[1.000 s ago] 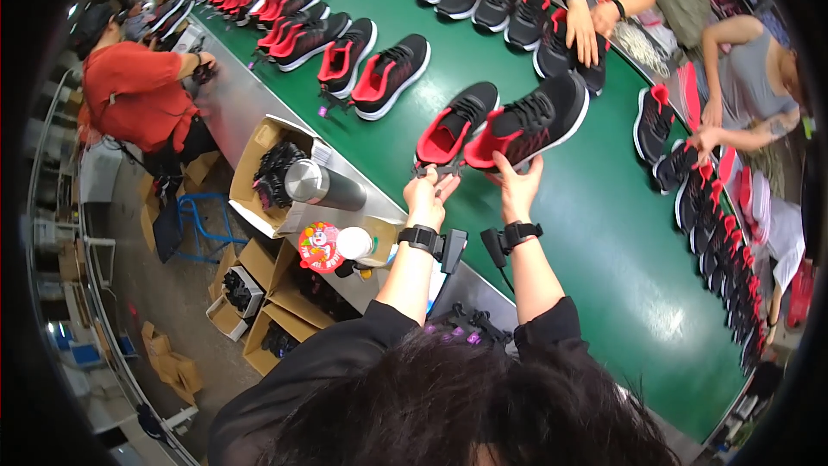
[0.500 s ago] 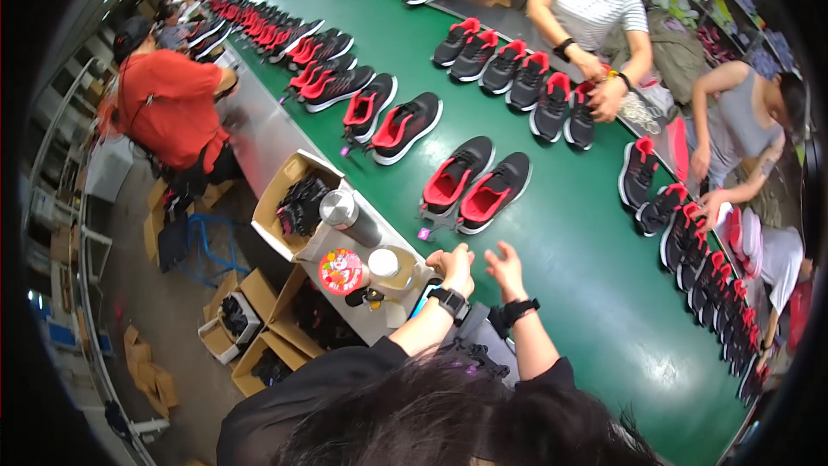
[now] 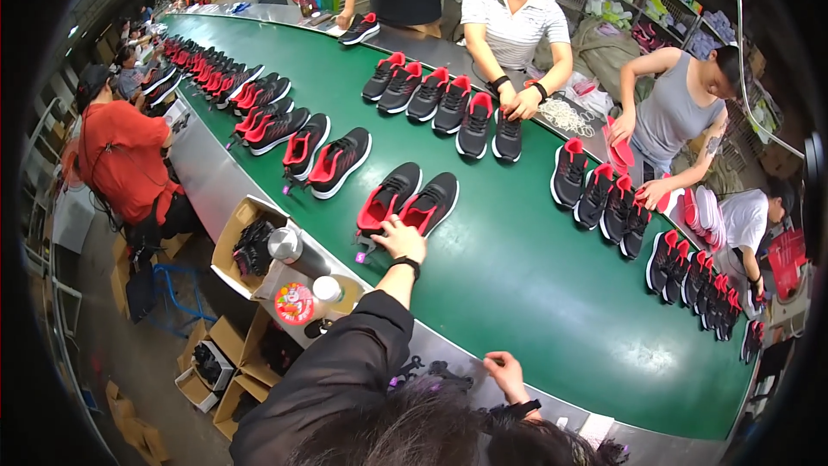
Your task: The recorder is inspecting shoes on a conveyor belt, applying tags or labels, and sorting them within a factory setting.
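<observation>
1 pair of red-lined black fabric shoes (image 3: pixel 434 197), apparently already tagged with 1 purple square (image 3: pixel 361 256), is touched near the left edge of the green surface (image 3: pixel 517 267) by the left grip (image 3: pixel 402 240), hold and remaining work unclear, the right grip (image 3: pixel 505 373) being half-spread, empty.

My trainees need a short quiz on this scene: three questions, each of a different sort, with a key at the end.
1. Multiple choice: what is nearest the person's left hand? A) the blue metal stool B) a black pair of shoes C) the steel flask
2. True or false: the person's right hand is holding a shoe.
3. Fill in the blank: the main colour of the long tabletop is ____.

Key: 1. B; 2. False, no shoe is in that hand; 3. green.
</observation>
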Available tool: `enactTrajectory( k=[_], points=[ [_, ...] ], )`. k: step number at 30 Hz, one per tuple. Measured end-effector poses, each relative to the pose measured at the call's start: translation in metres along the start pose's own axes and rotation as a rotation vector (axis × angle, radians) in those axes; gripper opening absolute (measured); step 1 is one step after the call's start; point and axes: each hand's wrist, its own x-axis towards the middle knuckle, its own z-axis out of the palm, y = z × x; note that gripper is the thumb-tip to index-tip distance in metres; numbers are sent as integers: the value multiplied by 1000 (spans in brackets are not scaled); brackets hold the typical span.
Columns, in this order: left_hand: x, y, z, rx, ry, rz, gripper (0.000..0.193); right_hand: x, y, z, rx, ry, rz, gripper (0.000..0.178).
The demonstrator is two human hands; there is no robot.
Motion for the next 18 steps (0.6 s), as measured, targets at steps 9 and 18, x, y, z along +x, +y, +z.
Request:
enactTrajectory(
  k=[9, 18],
  points=[
    [20, -22, 26, -164, 435, -254, 42, -1, -7, -2, 0, -187, 86, 28],
    [202, 102, 14, -1105, 261, 123, 58, 60, -56, -17, -34, -142, 86, 29]
  ],
)
